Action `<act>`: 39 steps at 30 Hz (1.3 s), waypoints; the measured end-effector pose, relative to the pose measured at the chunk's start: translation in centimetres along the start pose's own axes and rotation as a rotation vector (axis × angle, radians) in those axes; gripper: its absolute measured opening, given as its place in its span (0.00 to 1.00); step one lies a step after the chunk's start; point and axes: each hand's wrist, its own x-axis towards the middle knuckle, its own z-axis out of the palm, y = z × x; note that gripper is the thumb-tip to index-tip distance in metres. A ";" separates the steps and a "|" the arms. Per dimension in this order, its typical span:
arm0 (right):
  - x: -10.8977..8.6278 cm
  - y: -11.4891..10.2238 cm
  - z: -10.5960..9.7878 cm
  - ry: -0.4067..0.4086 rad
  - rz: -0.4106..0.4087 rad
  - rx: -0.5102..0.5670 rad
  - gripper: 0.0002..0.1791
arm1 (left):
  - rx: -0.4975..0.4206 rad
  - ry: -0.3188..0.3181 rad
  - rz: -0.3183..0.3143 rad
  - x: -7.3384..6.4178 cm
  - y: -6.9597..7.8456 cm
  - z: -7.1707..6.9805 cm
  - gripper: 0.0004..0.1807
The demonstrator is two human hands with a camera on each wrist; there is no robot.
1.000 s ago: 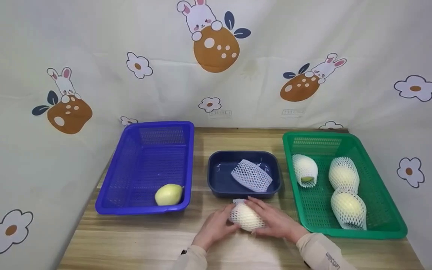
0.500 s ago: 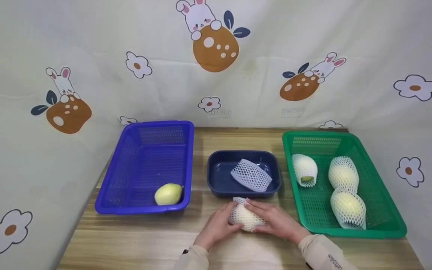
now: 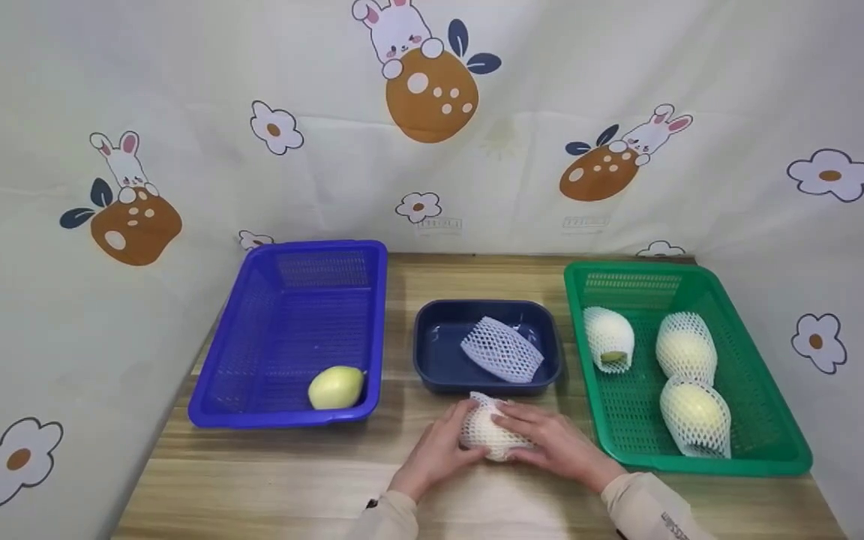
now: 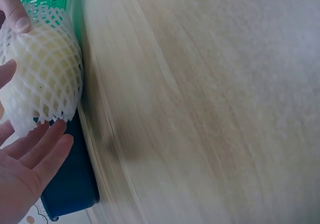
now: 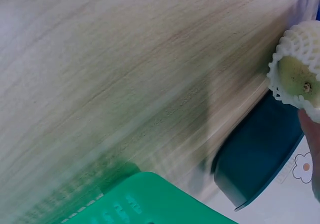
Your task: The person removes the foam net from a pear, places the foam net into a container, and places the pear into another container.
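Between both hands, over the near middle of the table, is a pale yellow pear in a white foam net [image 3: 488, 431]. My left hand [image 3: 438, 452] holds its left side, fingers toward the far end and thumb at the near side. On the other side my right hand [image 3: 556, 444] grips it, fingers across the top and thumb low. In the left wrist view, left fingertips [image 4: 61, 129] are at the net's open edge. The right wrist view shows the pear's bare greenish end [image 5: 297, 78] with its small brown spot poking out of the net.
A blue basket [image 3: 211, 337] at left holds one bare pear [image 3: 336, 388]. Behind the hands stands a dark blue tray [image 3: 436, 382] with a loose foam net [image 3: 503, 351]. A green basket [image 3: 766, 375] at right holds three netted pears [image 3: 696, 412]. A printed curtain [image 3: 312, 180] surrounds the table.
My right fingers have slid slightly back toward me over the net, and more of the net's far end shows. The left hand and the baskets look nearly unchanged.
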 end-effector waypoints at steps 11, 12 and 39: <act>-0.4 -0.4 0.1 -0.060 0.130 0.018 0.35 | -0.016 -0.005 -0.011 0.0 0.2 0.1 0.31; -0.6 -0.5 0.1 -0.096 0.163 0.038 0.37 | -0.014 -0.009 -0.013 0.0 0.2 0.1 0.31; -1.0 -1.1 0.6 -0.074 0.139 -0.005 0.34 | 0.011 -0.006 0.027 0.0 0.2 0.1 0.32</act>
